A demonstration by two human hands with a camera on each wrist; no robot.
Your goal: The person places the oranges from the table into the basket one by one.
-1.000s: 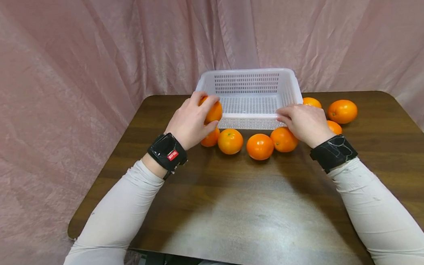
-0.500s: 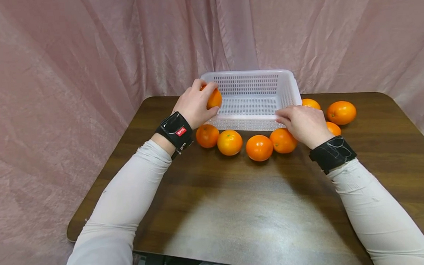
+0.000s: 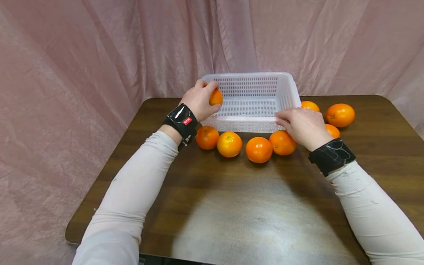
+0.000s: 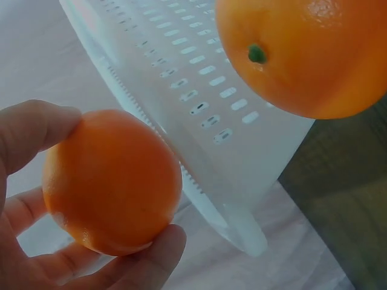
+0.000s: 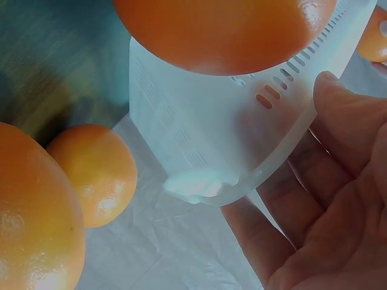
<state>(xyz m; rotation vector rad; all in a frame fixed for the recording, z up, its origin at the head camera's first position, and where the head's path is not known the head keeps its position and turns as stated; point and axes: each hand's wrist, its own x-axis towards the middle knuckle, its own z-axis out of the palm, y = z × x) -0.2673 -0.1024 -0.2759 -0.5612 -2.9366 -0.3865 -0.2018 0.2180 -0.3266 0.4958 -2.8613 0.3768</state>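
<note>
My left hand [image 3: 200, 101] grips an orange [image 4: 115, 181] over the left end of a white perforated plastic basket [image 3: 256, 122]. In the left wrist view the thumb and fingers curl round this fruit, close beside the basket's rim. My right hand [image 3: 304, 127] pinches the basket's near rim toward its right corner, the thumb on the outer side and the fingers over the edge. Another orange [image 3: 283, 142] lies just below that hand. Along the basket's near side sit a second orange [image 3: 259, 150], a third orange [image 3: 229, 144] and a darker orange [image 3: 207, 137].
To the right of the basket are a large orange [image 3: 340, 115], an orange behind the right hand [image 3: 310, 106] and one partly hidden by it. The brown wooden table [image 3: 238, 212] reaches back to a pink curtain [image 3: 177, 37].
My left hand has carried its orange slightly up and away, from the basket's near left corner to over its left end. My right hand keeps its hold on the rim.
</note>
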